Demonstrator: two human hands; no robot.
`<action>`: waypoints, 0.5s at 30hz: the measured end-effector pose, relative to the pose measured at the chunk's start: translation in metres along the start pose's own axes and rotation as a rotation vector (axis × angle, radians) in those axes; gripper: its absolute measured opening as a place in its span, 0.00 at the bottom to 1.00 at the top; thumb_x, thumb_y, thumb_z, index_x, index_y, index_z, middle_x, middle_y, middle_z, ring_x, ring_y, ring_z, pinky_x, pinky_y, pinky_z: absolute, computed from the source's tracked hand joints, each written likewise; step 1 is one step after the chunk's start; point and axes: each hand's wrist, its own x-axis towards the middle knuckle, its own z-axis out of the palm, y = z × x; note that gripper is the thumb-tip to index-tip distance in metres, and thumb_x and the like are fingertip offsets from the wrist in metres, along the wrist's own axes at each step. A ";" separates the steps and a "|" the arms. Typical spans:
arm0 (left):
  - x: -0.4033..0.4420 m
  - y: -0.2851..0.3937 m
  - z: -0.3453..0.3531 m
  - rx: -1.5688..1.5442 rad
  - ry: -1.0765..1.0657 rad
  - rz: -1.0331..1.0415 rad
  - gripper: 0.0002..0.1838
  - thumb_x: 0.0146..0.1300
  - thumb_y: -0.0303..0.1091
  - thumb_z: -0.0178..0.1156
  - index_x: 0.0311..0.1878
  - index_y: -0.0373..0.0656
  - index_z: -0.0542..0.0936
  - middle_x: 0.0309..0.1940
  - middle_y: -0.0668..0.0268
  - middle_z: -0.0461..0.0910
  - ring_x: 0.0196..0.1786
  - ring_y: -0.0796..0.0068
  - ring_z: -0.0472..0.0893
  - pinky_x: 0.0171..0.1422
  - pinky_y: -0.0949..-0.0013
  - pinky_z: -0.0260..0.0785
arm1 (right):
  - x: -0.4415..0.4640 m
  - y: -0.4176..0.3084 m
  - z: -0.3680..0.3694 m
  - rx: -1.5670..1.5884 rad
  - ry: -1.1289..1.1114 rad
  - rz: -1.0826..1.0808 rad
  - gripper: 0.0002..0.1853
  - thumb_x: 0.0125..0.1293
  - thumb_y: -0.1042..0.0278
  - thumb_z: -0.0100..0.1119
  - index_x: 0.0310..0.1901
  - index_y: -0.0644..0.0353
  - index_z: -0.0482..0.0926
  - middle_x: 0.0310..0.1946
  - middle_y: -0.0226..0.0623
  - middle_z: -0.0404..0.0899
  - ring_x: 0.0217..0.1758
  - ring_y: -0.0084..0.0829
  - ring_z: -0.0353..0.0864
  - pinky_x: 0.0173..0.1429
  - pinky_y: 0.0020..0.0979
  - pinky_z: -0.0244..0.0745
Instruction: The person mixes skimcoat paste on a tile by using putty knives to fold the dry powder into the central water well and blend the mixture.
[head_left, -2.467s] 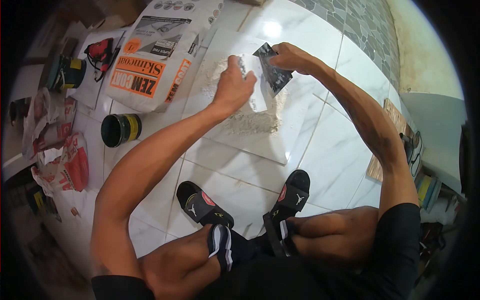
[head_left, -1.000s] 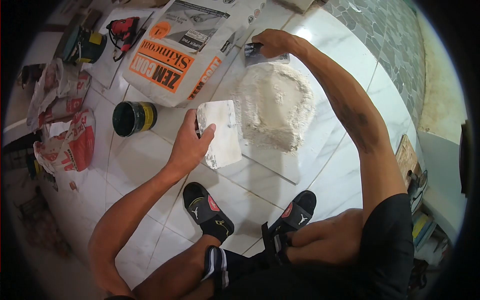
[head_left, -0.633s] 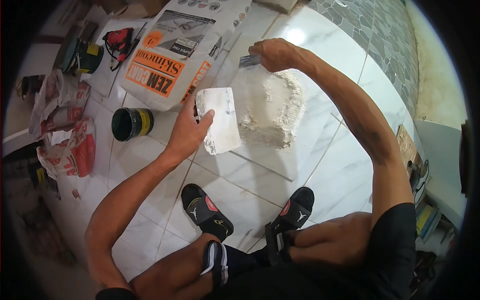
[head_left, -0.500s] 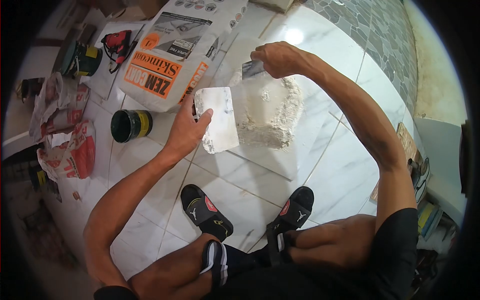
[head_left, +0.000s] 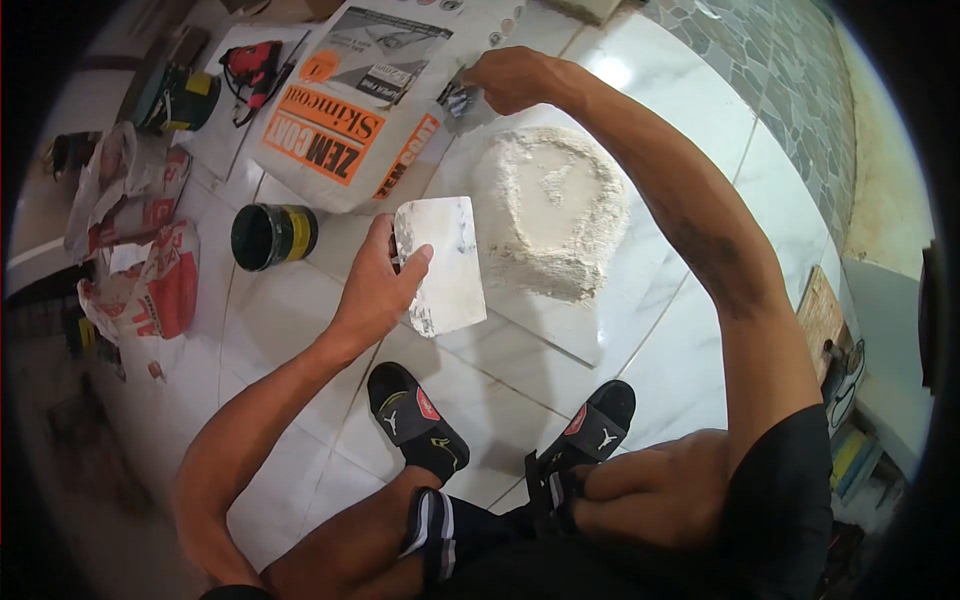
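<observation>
Gripping, left hand: one white blade, pinched between a thumb laid over its broad face and fingers mostly hidden behind. Right hand: one dark blade, pinched with fingers curled together; exact hold partly obscured.

Handling notes, as judged: white blade best kept level and close to the powder heap, serving as a catch; dark blade best drawn in short, low strokes from the outer ring inward, taking dry edges in small amounts. Ring best left unbroken while the middle looks wet, lest it run across the slab. Light wrist pressure advisable; crust on either blade better scraped off than worked in.

Materials: powder heap, rightward of the left hand and on the near side of the right; cream-white, crumbly raised ring, smooth sunken centre with small lumps. Slab: pale, flat, straight-edged, beneath the heap, on a glossy veined floor. White blade: near-rectangular, rounded corner, crusted left edge. Dark blade: whitish smears. Beyond the left hand: one printed bag, bulging, next to the dark blade; contact cannot be told. Leftward of the left hand: one dark-green bucket, round-mouthed, yellow-labelled.
</observation>
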 end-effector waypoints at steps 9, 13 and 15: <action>-0.055 -0.025 -0.017 -0.043 0.128 -0.129 0.19 0.68 0.34 0.58 0.55 0.33 0.68 0.45 0.57 0.77 0.48 0.70 0.78 0.53 0.65 0.72 | 0.030 -0.015 0.019 -0.023 -0.116 -0.085 0.21 0.57 0.77 0.49 0.53 0.60 0.78 0.43 0.50 0.83 0.50 0.50 0.82 0.55 0.48 0.76; -0.064 -0.029 -0.013 -0.138 0.125 -0.195 0.18 0.68 0.33 0.58 0.55 0.33 0.69 0.44 0.58 0.77 0.47 0.72 0.78 0.52 0.67 0.72 | 0.033 0.013 0.012 -0.091 -0.123 0.121 0.25 0.57 0.75 0.48 0.59 0.58 0.76 0.43 0.52 0.83 0.48 0.51 0.82 0.54 0.49 0.77; -0.063 -0.026 -0.015 -0.126 0.119 -0.197 0.18 0.68 0.33 0.58 0.54 0.33 0.69 0.44 0.58 0.77 0.47 0.72 0.78 0.52 0.67 0.72 | 0.031 0.032 0.019 -0.135 -0.089 0.147 0.24 0.57 0.75 0.48 0.58 0.58 0.77 0.42 0.53 0.83 0.47 0.51 0.83 0.53 0.49 0.77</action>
